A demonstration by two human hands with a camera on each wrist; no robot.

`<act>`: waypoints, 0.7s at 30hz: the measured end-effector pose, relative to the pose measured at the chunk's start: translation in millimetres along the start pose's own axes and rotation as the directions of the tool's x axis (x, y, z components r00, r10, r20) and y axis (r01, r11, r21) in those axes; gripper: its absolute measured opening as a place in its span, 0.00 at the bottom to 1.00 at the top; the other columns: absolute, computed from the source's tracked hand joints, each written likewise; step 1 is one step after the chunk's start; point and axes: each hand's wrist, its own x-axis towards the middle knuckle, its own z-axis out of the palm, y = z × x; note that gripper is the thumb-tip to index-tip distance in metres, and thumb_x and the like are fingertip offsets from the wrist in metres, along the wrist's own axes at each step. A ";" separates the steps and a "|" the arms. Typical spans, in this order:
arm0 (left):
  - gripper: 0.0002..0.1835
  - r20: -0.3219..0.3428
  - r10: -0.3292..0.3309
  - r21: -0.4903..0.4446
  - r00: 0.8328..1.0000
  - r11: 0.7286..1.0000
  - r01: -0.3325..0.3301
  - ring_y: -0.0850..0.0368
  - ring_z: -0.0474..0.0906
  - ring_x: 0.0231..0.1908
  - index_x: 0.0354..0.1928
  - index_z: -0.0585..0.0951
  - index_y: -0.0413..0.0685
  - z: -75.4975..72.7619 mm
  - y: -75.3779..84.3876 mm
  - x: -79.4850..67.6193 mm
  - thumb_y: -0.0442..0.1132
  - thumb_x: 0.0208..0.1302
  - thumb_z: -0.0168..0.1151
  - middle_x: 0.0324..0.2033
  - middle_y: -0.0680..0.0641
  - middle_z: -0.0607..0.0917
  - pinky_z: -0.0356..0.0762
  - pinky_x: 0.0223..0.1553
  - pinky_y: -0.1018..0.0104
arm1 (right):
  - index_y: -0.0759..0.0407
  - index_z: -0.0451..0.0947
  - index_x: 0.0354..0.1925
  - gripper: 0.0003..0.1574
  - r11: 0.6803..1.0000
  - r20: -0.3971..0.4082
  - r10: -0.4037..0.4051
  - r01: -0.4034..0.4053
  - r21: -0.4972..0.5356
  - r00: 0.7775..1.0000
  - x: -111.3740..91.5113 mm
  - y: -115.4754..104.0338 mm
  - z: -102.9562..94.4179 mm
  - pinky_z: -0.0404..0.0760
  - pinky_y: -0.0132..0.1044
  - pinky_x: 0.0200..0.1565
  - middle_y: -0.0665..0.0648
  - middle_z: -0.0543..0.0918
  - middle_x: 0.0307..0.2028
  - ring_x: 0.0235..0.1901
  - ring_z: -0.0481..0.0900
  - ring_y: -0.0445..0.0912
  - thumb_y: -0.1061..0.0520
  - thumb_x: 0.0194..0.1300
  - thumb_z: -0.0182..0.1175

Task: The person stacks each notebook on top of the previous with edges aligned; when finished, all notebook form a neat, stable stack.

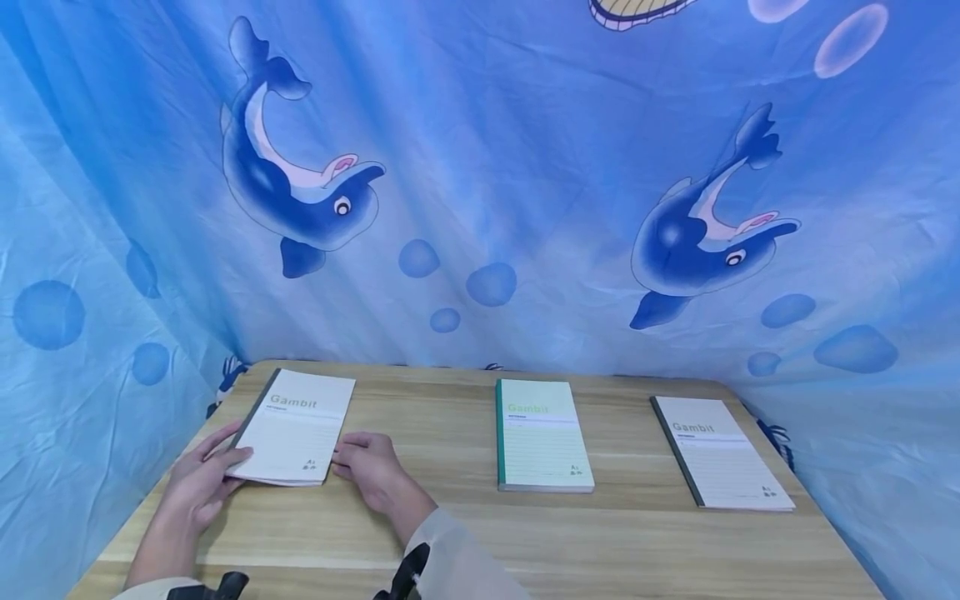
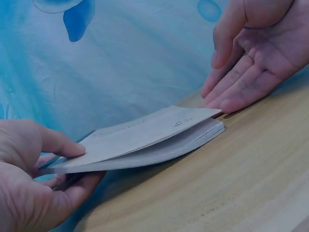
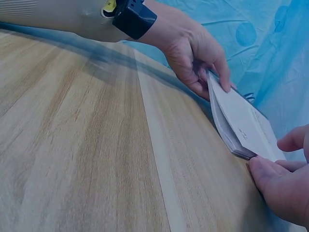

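Note:
A white notebook [image 1: 296, 429] with a dark spine and "Gambit" on its cover is at the left of the table. My left hand [image 1: 198, 479] grips its spine side near the lower corner, thumb on the cover and fingers underneath. That side is raised off the table, and in the left wrist view the cover gapes from the pages. My right hand [image 1: 375, 471] is at the opposite edge, fingertips right at the notebook's side. Its fingers [image 2: 241, 79] are extended and the thumb stands away from the cover.
A green-spined notebook [image 1: 543, 437] lies right of centre on the wooden table [image 1: 420, 400]. Farther right lies another dark-spined white notebook [image 1: 720, 454]. A blue curtain [image 1: 480, 167] printed with dolphins hangs behind the table and along its sides.

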 end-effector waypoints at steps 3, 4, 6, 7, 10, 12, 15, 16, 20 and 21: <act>0.41 -0.007 0.000 -0.038 1.000 0.999 0.000 0.80 0.79 0.40 0.83 0.48 0.62 -0.3 -0.9 1.3 0.35 0.76 0.55 0.79 0.45 0.57 0.85 0.44 0.78 | 0.75 0.75 0.56 0.20 1.000 -0.009 0.000 0.000 -0.001 1.000 0.4 0.9 1.6 0.88 0.45 0.57 0.66 0.85 0.48 0.50 0.87 0.55 0.75 0.66 0.56; 0.41 -0.009 0.000 -0.053 1.000 0.999 0.000 0.80 0.80 0.41 0.83 0.48 0.62 -0.4 -0.9 1.5 0.35 0.76 0.55 0.77 0.46 0.60 0.85 0.44 0.78 | 0.75 0.75 0.56 0.20 1.000 -0.012 -0.001 0.001 -0.006 1.000 0.4 1.1 2.2 0.88 0.45 0.57 0.66 0.85 0.48 0.50 0.87 0.54 0.75 0.66 0.56; 0.42 -0.001 0.000 -0.090 1.000 0.996 0.000 0.79 0.80 0.42 0.83 0.47 0.62 -0.6 -0.8 1.7 0.34 0.76 0.55 0.73 0.49 0.66 0.84 0.45 0.78 | 0.75 0.76 0.56 0.21 1.000 -0.025 -0.004 0.004 -0.018 1.000 0.5 1.6 3.9 0.87 0.45 0.57 0.65 0.86 0.48 0.50 0.87 0.53 0.76 0.65 0.57; 0.42 0.003 -0.001 -0.109 1.000 0.994 0.001 0.79 0.80 0.42 0.83 0.47 0.63 -0.8 -0.5 1.4 0.34 0.76 0.54 0.69 0.52 0.68 0.85 0.46 0.78 | 0.75 0.76 0.57 0.22 1.000 -0.030 -0.008 0.007 -0.028 1.000 0.3 1.8 4.5 0.87 0.45 0.57 0.65 0.86 0.48 0.51 0.86 0.53 0.76 0.64 0.57; 0.42 0.010 -0.011 -0.156 1.000 0.988 0.013 0.79 0.80 0.39 0.83 0.48 0.65 -1.3 1.1 -0.3 0.34 0.76 0.54 0.57 0.60 0.73 0.85 0.45 0.78 | 0.74 0.75 0.59 0.25 0.999 -0.041 -0.014 0.012 -0.046 0.999 -0.7 1.9 5.8 0.87 0.45 0.58 0.64 0.86 0.50 0.52 0.86 0.53 0.76 0.62 0.57; 0.41 0.015 -0.022 -0.189 1.000 0.982 0.025 0.79 0.81 0.37 0.83 0.48 0.66 -1.8 2.4 -1.6 0.34 0.77 0.54 0.52 0.63 0.72 0.85 0.45 0.77 | 0.74 0.75 0.59 0.26 0.999 -0.041 -0.014 0.012 -0.045 0.999 -1.4 1.6 5.8 0.86 0.46 0.59 0.64 0.86 0.51 0.52 0.86 0.54 0.75 0.62 0.58; 0.42 0.024 -0.028 -0.200 0.999 0.979 0.033 0.78 0.81 0.38 0.83 0.48 0.67 -2.4 3.8 -4.0 0.34 0.76 0.55 0.48 0.65 0.73 0.85 0.45 0.78 | 0.74 0.76 0.59 0.24 1.000 -0.020 -0.012 0.011 -0.020 1.000 -2.2 1.6 4.3 0.87 0.46 0.59 0.64 0.86 0.49 0.51 0.87 0.54 0.75 0.63 0.59; 0.42 0.024 -0.027 -0.197 0.999 0.980 0.032 0.78 0.81 0.38 0.83 0.48 0.67 -2.3 3.9 -4.7 0.34 0.76 0.56 0.47 0.66 0.74 0.85 0.45 0.78 | 0.74 0.76 0.58 0.23 1.000 -0.010 -0.012 0.012 -0.009 1.000 -2.4 1.5 3.7 0.87 0.45 0.58 0.64 0.86 0.48 0.51 0.87 0.54 0.75 0.64 0.59; 0.42 0.015 -0.020 -0.162 1.000 0.987 0.022 0.78 0.80 0.38 0.83 0.49 0.66 -0.6 3.1 -6.2 0.34 0.75 0.56 0.39 0.71 0.76 0.85 0.44 0.78 | 0.73 0.78 0.56 0.22 0.999 0.014 -0.027 0.026 0.040 1.000 -3.3 0.5 3.4 0.88 0.42 0.55 0.63 0.88 0.45 0.48 0.88 0.52 0.76 0.63 0.59; 0.42 0.011 -0.018 -0.159 1.000 0.987 0.020 0.78 0.80 0.38 0.83 0.49 0.66 0.2 2.8 -6.3 0.34 0.76 0.56 0.40 0.71 0.76 0.84 0.44 0.78 | 0.72 0.79 0.56 0.22 0.998 0.013 -0.034 0.033 0.044 0.999 -3.6 -0.1 3.9 0.89 0.41 0.54 0.62 0.88 0.44 0.47 0.88 0.51 0.75 0.63 0.59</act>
